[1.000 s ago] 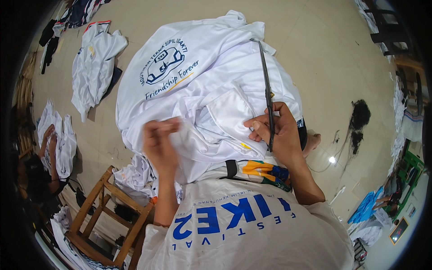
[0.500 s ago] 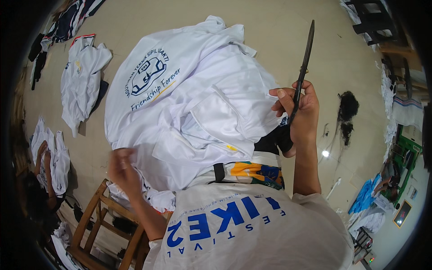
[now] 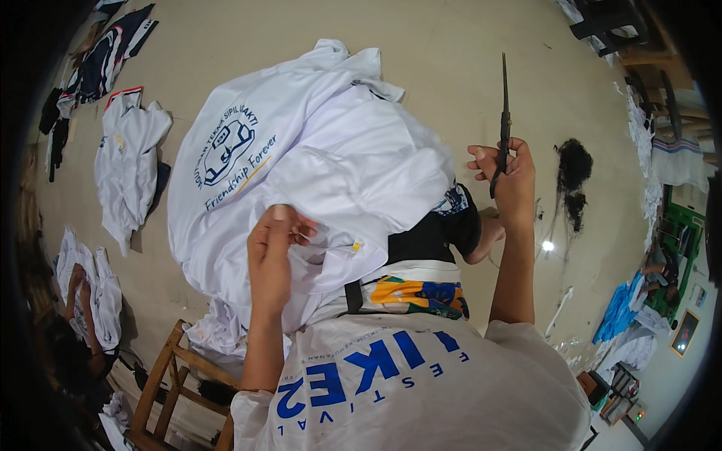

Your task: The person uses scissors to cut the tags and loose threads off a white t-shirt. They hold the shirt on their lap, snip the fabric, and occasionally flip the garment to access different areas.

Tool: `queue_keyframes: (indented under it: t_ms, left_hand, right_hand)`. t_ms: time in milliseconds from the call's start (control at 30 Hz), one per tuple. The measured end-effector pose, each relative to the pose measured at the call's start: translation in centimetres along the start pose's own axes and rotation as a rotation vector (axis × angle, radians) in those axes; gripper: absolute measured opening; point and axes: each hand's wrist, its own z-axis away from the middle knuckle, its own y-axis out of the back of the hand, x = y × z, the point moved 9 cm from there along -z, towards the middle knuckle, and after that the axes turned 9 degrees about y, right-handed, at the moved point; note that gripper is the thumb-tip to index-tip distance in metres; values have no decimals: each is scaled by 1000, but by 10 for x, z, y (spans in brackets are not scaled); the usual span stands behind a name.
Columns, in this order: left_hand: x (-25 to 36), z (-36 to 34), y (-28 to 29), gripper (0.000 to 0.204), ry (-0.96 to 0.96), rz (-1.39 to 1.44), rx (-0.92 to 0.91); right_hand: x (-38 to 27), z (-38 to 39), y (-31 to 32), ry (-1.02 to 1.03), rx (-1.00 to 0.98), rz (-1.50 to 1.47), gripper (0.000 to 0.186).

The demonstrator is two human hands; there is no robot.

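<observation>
A large heap of white shirts (image 3: 323, 135) with a dark printed emblem lies before me. My left hand (image 3: 280, 252) is over its lower middle, thumb and curled fingers closed on the cloth beside a small yellow tag (image 3: 356, 246). My right hand (image 3: 510, 180) grips long dark scissors (image 3: 504, 105) by the handles, raised right of the heap with the blades pointing away from me. Black shorts (image 3: 421, 240) and a bare foot (image 3: 485, 237) show beside the cloth.
A white polo shirt (image 3: 124, 173) and dark striped garments (image 3: 113, 52) lie left. Another person's hands (image 3: 77, 286) handle white cloth at lower left, above a wooden chair (image 3: 162, 383). Dark tangled fibers (image 3: 573, 173) lie right, blue cloth (image 3: 617, 308) at the right edge.
My right hand moved rightward with the scissors, off the cloth. My left hand went out left, then came back onto the heap, where the white cloth is now shifted and refolded.
</observation>
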Motion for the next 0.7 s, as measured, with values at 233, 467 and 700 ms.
queue_keyframes:
  t_ms: [233,467,700]
  left_hand:
    - [36,25,84,20,-326,-322,426]
    - [30,49,143,37,-346,-826,607]
    - [35,67,54,37,-597,-695,237]
  right_hand:
    - [5,9,-26,-36,-143,-191,48]
    - [-3,25,-73,253,-434,2,60]
    - [-4,22,-80,141,-350,69,52]
